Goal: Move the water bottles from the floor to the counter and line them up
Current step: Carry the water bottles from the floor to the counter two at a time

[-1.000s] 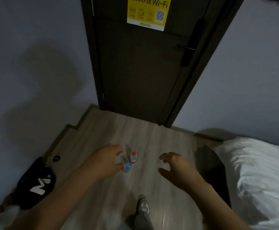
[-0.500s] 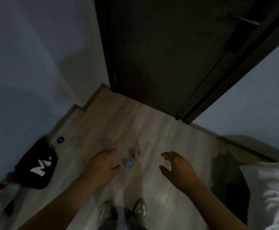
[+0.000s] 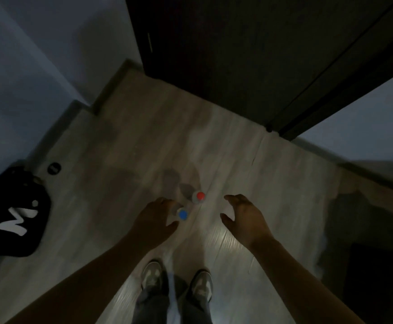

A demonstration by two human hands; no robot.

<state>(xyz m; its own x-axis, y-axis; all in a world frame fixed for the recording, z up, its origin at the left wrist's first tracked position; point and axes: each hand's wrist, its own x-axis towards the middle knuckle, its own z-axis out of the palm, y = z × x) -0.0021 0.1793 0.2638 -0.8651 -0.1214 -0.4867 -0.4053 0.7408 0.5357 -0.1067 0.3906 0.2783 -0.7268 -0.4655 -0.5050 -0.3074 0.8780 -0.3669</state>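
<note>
Two small clear plastic water bottles stand upright on the pale wood-grain laminate floor (image 3: 125,160), seen from almost straight above, so little shows beyond their caps. The blue-capped bottle (image 3: 183,214) is just below the middle of the view. The red-capped bottle (image 3: 200,195) stands just beside it at its 1 o'clock, and whether the two touch cannot be told.

The left hand (image 3: 154,220) reaches down at 9 o'clock of the blue-capped bottle, with its fingers and thumb curved apart in a wide C whose mouth faces the cap. It overlaps the bottle's edge in the view, but contact cannot be made out. The right hand (image 3: 244,218) hangs at 3 o'clock of the pair, apart from both bottles. Its fingers are spread and loosely hooked with the thumb held away from them, and it holds nothing.

At 6 o'clock, a pair of grey sneakers (image 3: 152,274) and dark trouser legs stand on the floor under the forearms. A black fabric bag with a white "M." mark (image 3: 15,218) lies at 9 o'clock against the grey-blue wall (image 3: 38,54), and a small black round disc (image 3: 54,168) sits on the floor just beside it. A dark brown door (image 3: 237,54) fills the view from 12 to 2 o'clock. The light is dim and the far edges are blurred — a dark mass at 4 o'clock cannot be identified.
</note>
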